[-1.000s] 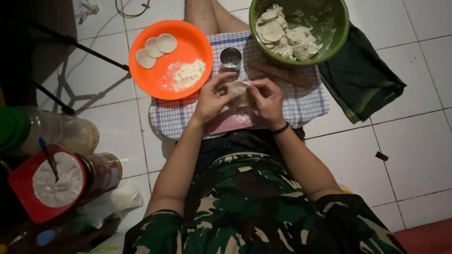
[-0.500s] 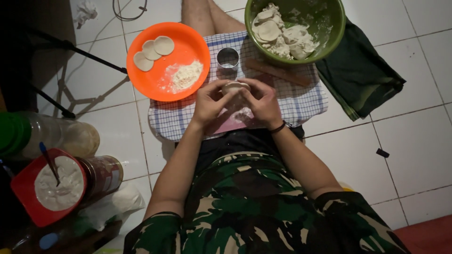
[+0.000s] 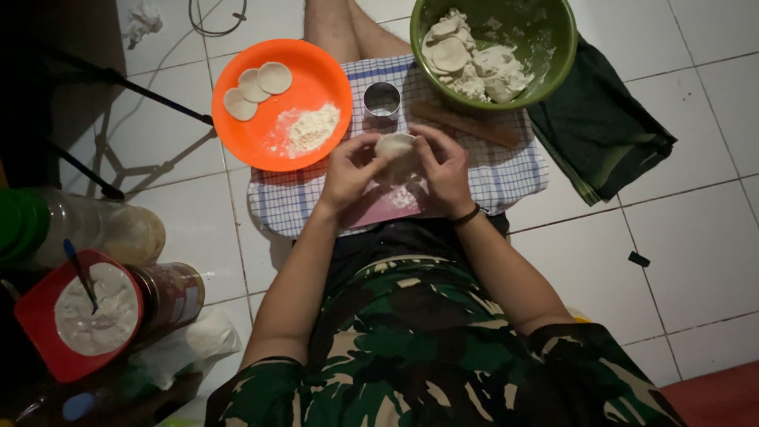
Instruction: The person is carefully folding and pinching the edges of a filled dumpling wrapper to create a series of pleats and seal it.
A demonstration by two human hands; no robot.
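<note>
1. Both hands, left hand [image 3: 348,170] and right hand [image 3: 447,170], pinched together on a dough piece [image 3: 394,147] above the checked cloth [image 3: 506,170].
2. Done: three dough discs [image 3: 257,85] on the orange plate [image 3: 316,67].
3. Left: more dough heaped in the green bowl [image 3: 545,47].

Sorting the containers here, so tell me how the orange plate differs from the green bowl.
The orange plate is shallow and flat; the green bowl is deep with high walls. The plate carries three flat dough rounds and a small heap of flour; the bowl holds a loose pile of dough pieces. Both are round and rest partly on the checked cloth.
</note>
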